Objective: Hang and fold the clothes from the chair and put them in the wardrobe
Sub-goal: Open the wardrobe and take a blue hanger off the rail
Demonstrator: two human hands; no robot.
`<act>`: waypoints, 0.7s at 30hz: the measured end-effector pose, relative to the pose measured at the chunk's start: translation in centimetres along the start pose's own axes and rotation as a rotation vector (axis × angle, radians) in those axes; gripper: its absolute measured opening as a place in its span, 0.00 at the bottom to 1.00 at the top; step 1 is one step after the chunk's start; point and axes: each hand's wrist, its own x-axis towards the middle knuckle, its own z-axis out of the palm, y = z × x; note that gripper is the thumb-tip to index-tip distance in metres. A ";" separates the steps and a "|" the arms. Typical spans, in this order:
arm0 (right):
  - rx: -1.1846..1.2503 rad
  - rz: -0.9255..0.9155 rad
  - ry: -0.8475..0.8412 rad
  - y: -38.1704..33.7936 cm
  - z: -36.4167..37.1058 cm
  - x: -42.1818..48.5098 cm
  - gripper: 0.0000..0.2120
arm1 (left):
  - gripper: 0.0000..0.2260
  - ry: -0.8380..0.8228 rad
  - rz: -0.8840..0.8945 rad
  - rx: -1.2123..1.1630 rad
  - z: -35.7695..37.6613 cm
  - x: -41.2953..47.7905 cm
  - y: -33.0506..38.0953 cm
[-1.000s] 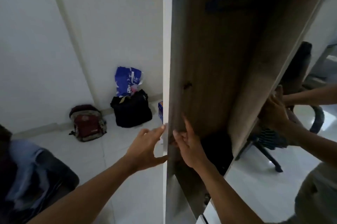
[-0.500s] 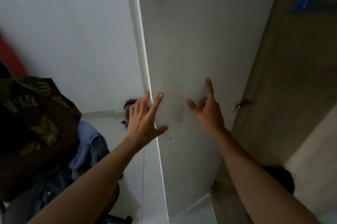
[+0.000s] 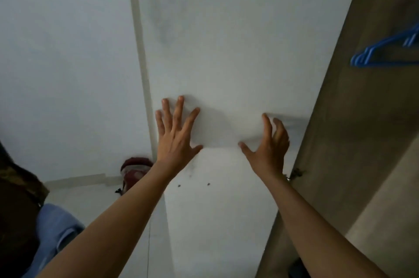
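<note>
Fingers (image 3: 179, 110) of the left hand (image 3: 175, 144) lie straight and spread, pressed flat on the white wardrobe door (image 3: 226, 39) near its left edge, grasping nothing. The right hand (image 3: 269, 148) is beside it on the same panel, thumb out, its fingers (image 3: 267, 126) slightly bent with the tips touching the door and nothing in them; they are somewhat blurred. To the right of the door, the wood-grain wardrobe interior (image 3: 353, 119) shows blue hangers (image 3: 383, 51) hanging high up. At the lower left lie the clothes: a blue garment (image 3: 54, 228) and, touching it, a dark camouflage-patterned garment (image 3: 20, 198); what bears them cannot be told. A red backpack (image 3: 136, 167) sits on the floor (image 3: 90, 194) by the wall, partly hidden by the left forearm.
</note>
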 end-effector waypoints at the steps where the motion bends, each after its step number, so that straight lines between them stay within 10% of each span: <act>1: -0.011 -0.011 0.019 0.3 0.4 0.5 0.47 | 0.51 0.004 0.012 -0.015 0.8 0.9 -0.2; 13: -0.222 -0.054 0.089 1.8 2.5 2.3 0.48 | 0.50 0.126 0.161 -0.122 6.4 4.9 0.5; 21: -0.035 -0.181 0.096 3.0 -6.3 6.3 0.31 | 0.35 0.247 0.546 -0.284 0.6 12.6 11.5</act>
